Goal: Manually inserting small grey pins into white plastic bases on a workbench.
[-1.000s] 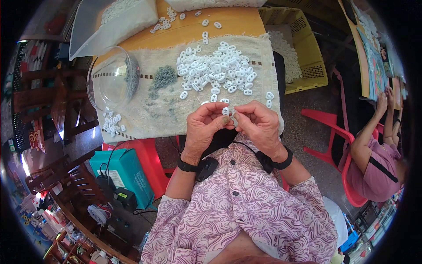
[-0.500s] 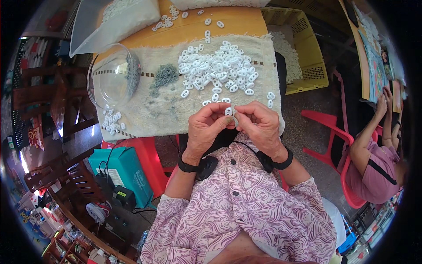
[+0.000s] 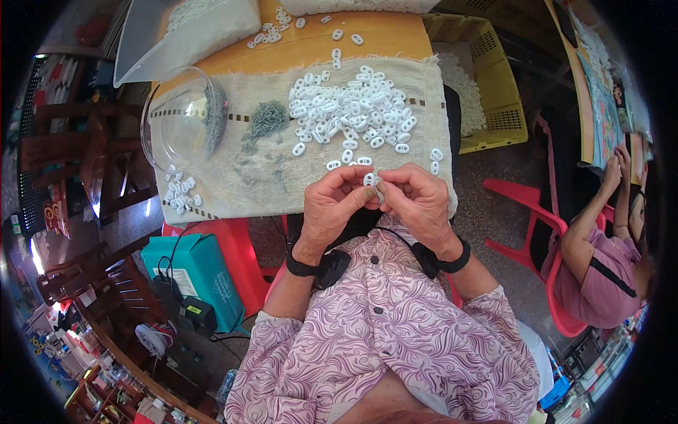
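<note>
The left hand (image 3: pixel 335 201) pinches a white piece (image 3: pixel 369 179) between thumb and forefinger, in front of the near edge of the cloth (image 3: pixel 244 173). The right hand (image 3: pixel 418 201) has its fingertips drawn together at the piece's right side; whether they grip it too, I cannot tell. Beyond lies a heap of white pieces (image 3: pixel 353 109), with grey bits (image 3: pixel 268 119) to its left, near a clear bowl (image 3: pixel 164 116).

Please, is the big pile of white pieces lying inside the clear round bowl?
No, the big pile of white pieces lies on the beige cloth, to the right of the clear round bowl.
</note>
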`<state>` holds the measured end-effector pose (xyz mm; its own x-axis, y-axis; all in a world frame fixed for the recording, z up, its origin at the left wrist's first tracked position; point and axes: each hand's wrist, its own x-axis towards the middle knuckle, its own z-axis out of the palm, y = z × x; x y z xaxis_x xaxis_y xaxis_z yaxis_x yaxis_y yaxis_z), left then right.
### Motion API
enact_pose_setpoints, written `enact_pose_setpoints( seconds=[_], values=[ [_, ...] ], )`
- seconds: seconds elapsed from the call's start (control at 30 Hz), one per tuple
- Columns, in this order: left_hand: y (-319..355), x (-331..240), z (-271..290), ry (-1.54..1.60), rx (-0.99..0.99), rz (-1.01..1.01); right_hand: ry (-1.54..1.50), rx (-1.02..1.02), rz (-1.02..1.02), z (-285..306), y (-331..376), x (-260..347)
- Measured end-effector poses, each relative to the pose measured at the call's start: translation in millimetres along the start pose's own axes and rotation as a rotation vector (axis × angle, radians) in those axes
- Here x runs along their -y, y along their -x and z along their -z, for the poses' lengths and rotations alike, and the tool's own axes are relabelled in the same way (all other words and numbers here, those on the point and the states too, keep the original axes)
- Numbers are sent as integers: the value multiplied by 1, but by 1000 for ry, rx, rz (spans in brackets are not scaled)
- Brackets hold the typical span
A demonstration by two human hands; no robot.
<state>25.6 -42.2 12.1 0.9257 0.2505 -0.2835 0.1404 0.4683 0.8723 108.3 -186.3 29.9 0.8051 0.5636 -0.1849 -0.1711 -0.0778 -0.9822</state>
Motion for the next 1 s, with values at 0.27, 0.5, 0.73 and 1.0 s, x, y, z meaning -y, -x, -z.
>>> enact_pose_setpoints(
  seconds=[0.27,0.5,0.73,1.0],
  values=[
    [0,0,2,8,5,0,-51,8,-45,0,1,0],
    [1,-1,2,-1,4,-13,-101,-3,-67,-3,2,4],
    [1,-1,2,-6,15,-20,-75,3,-43,-2,2,0],
    [-1,2,4,76,31,1,-112,10,-27,-4,1,5]
  ],
)
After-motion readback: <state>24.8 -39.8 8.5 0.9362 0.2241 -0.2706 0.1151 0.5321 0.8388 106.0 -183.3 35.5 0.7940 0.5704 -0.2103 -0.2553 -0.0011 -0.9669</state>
